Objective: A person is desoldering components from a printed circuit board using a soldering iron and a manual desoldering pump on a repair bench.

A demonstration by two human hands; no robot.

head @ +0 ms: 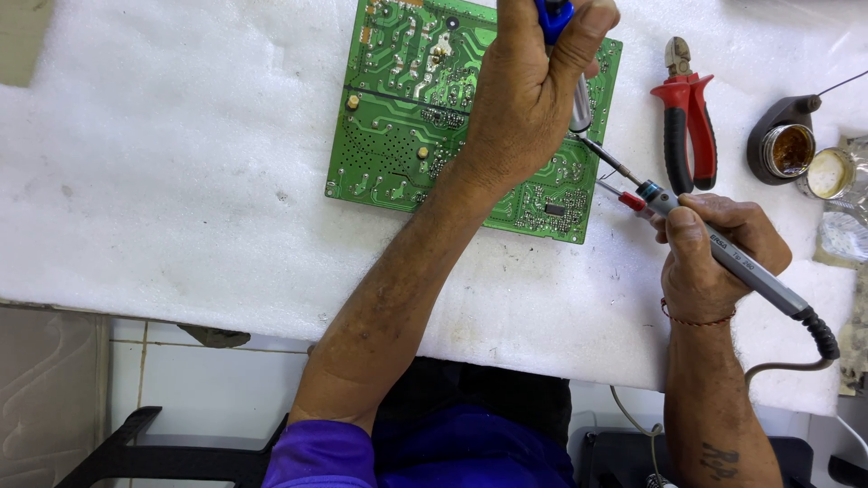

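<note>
2 hands (529, 99) (710, 258) over circuit board (398, 108): left gripping blue-handled tool (579, 99), right gripping soldering iron (732, 262).

Left hand (533, 90) grips blue-handled tool (579, 99) over green circuit board (407, 99); right hand (710, 258) holds grey soldering iron (723, 258) at board's edge; red-handled cutters (687, 122) on white foam (181, 163).

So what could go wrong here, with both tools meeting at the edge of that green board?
The soldering iron in the right hand has its tip close to the left hand, which might get burned. The blue-handled tool could slip across the circuit board. The iron's cord hangs off the foam pad and might snag.
</note>
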